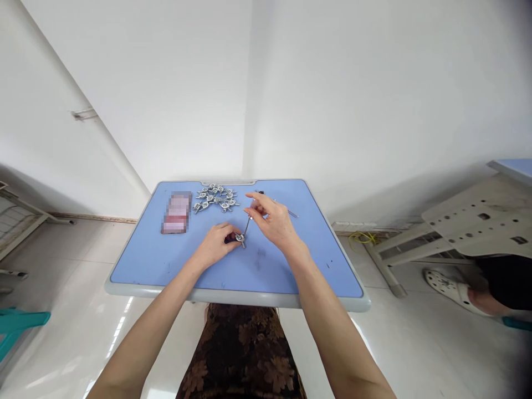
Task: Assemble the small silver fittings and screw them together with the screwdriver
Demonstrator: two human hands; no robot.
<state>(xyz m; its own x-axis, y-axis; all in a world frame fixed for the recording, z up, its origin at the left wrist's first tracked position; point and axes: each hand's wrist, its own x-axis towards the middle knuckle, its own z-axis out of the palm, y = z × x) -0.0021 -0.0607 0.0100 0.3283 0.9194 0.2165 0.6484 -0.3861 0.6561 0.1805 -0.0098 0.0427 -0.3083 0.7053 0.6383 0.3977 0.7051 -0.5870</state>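
Observation:
My left hand (216, 244) rests on the blue desktop (153, 266), its fingers closed on a small silvery metal fitting (240, 238). Above and to the right, my right hand (273, 220) pinches a screwdriver (247, 227) by its upper end, where the handle is mostly covered by the fingers. The thin shaft slants down, and its tip meets the fitting. Several similar metal fittings (214, 198) lie heaped near the desk's far edge. Behind my right hand a thin rod (293, 214) lies partly hidden.
A flat rectangular object (177, 213), pixelated, lies on the desk's left side. The white wall (332, 100) stands right behind the desk. At right are another desk (449, 221) and a person's foot in a white clog (451, 289). A teal stool (25, 321) stands at left.

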